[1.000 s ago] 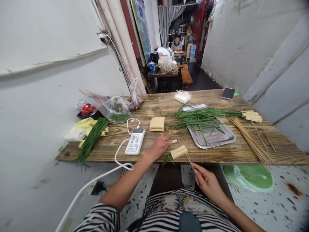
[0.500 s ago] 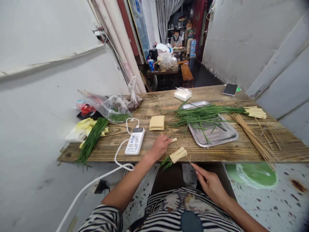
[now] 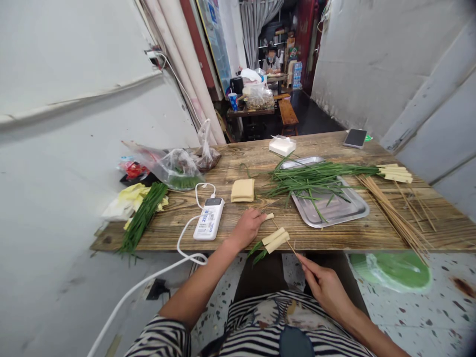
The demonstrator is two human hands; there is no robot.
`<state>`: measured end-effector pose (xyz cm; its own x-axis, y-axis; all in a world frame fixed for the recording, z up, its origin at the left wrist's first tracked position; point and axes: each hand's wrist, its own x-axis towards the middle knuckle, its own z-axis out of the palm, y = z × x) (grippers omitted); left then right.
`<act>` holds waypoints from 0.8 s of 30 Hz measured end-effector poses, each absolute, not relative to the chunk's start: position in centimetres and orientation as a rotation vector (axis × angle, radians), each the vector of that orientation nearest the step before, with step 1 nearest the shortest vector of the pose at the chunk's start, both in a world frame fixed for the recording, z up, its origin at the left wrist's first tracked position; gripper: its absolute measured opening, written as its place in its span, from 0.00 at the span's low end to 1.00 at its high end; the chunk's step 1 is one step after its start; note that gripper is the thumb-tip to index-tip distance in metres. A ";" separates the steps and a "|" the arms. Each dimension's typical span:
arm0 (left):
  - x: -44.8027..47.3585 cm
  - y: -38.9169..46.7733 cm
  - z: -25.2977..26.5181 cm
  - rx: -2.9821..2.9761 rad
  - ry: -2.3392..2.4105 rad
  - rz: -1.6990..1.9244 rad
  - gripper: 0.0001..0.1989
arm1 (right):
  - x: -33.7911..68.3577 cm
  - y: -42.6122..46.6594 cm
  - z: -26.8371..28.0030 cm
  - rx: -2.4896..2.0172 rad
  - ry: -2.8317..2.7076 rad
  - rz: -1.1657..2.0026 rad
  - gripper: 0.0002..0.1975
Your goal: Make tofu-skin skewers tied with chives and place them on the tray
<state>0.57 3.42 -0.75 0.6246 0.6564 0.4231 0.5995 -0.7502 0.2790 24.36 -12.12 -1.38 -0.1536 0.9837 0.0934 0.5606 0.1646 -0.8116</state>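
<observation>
Near the table's front edge, my right hand (image 3: 323, 281) pinches the lower end of a thin bamboo skewer (image 3: 293, 249). Two pale tofu-skin rolls (image 3: 275, 240) are threaded on it side by side, with green chives sticking out at their left ends. My left hand (image 3: 248, 227) is closed around another tofu-skin roll, whose pale end (image 3: 269, 216) shows past the fingertips, by the skewer's upper end. Whether the skewer has entered that roll I cannot tell. A stack of square tofu sheets (image 3: 242, 190) lies just beyond my left hand.
A metal tray (image 3: 349, 210) carries long chives (image 3: 320, 173). To its right lie loose skewers (image 3: 394, 213) and finished rolls (image 3: 396, 173). A white power bank (image 3: 208, 219) with cables, a chive bundle (image 3: 145, 215) and plastic bags (image 3: 182, 166) are leftward. A phone (image 3: 355, 138) lies far right.
The view has shifted very slightly. Both hands keep almost the same pose, with the skewer and rolls hardly moved.
</observation>
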 end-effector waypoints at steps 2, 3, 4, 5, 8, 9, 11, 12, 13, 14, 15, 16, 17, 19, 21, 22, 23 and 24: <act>0.6 3.4 -0.6 2.692 1.053 0.788 0.20 | 24.3 -12.1 -1.2 -1.466 -1.793 0.843 0.20; 0.6 3.4 -0.6 2.678 1.051 0.791 0.20 | 24.3 -12.1 -1.2 -1.465 -1.790 0.841 0.20; 0.6 3.4 -0.5 2.672 1.053 0.790 0.20 | 24.3 -12.1 -1.2 -1.463 -1.789 0.838 0.20; 0.6 3.3 -0.5 2.673 1.056 0.787 0.20 | 24.2 -12.1 -1.2 -1.463 -1.790 0.836 0.20; 0.6 3.3 -0.4 2.688 1.063 0.774 0.20 | 24.2 -12.0 -1.0 -1.476 -1.789 0.840 0.20; 0.6 3.3 -0.4 2.688 1.065 0.774 0.19 | 24.1 -12.0 -1.0 -1.484 -1.789 0.848 0.20; 0.6 3.3 -0.4 2.689 1.062 0.779 0.18 | 24.1 -12.0 -0.9 -1.496 -1.789 0.861 0.20; 0.6 3.4 -0.5 2.693 1.060 0.781 0.18 | 24.0 -12.0 -0.9 -1.499 -1.789 0.863 0.21; 0.6 3.4 -0.5 2.703 1.056 0.782 0.18 | 24.0 -11.9 -0.9 -1.499 -1.786 0.863 0.21; 0.6 3.4 -0.5 2.716 1.053 0.782 0.18 | 24.0 -11.9 -0.9 -1.498 -1.781 0.862 0.21; 0.6 3.5 -0.5 2.730 1.049 0.781 0.18 | 23.9 -11.9 -0.9 -1.493 -1.774 0.859 0.20; 0.6 3.5 -0.5 2.741 1.047 0.779 0.18 | 23.8 -11.9 -1.0 -1.488 -1.767 0.855 0.20; 0.6 3.6 -0.5 2.747 1.043 0.781 0.18 | 23.8 -11.9 -1.0 -1.483 -1.761 0.850 0.20; 0.6 3.7 -0.4 2.743 1.025 0.779 0.18 | 23.6 -12.0 -1.1 -1.482 -1.754 0.841 0.20; 0.6 3.8 -0.3 2.730 1.002 0.771 0.19 | 23.3 -12.0 -1.0 -1.493 -1.755 0.835 0.21; 0.6 3.8 -0.2 2.719 0.994 0.767 0.19 | 23.2 -12.1 -1.0 -1.498 -1.756 0.834 0.21; 0.6 3.8 -0.2 2.706 0.989 0.765 0.19 | 23.1 -12.1 -1.0 -1.503 -1.755 0.831 0.21; 0.6 3.8 -0.2 2.690 0.989 0.765 0.19 | 23.0 -12.2 -1.0 -1.507 -1.754 0.828 0.21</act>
